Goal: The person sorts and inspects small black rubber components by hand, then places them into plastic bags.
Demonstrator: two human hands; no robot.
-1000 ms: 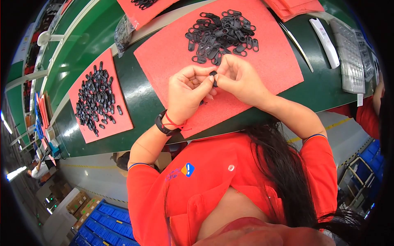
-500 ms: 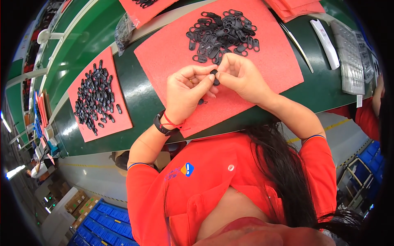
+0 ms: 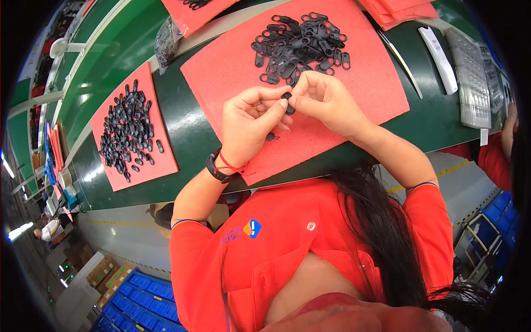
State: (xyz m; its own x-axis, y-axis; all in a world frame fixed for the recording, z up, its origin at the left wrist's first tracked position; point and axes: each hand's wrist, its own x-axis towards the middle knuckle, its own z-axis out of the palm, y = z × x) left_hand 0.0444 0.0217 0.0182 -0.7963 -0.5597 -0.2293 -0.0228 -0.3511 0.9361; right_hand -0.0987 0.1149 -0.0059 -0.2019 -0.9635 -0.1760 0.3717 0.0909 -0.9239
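Note:
Between the fingertips of both hands sits a small black oblong plastic part (image 3: 290, 109), partly covered by the fingers. My left hand (image 3: 255, 119) pinches it from the left, and my right hand (image 3: 325, 104) grips it from the right with thumb and forefinger. Both hands are above a large pink foam sheet (image 3: 221, 72). A heap of black oval ring-shaped parts (image 3: 301, 44) lies just beyond them on that sheet. Beside my left hand, a small round black piece (image 3: 270, 136) rests on the foam.
On the left, a smaller pink sheet (image 3: 145, 176) carries many small black parts (image 3: 128, 130). Right of the big sheet lie white tweezers (image 3: 402, 62), a white long-handled tool (image 3: 438, 60) and clear plastic trays (image 3: 470, 83). A clear bag (image 3: 167, 44) stands at the back left of the green table (image 3: 191, 130).
My hands have shifted very slightly, and more of the small round black piece shows beside my left hand. Both hands keep their pinch on the black part.

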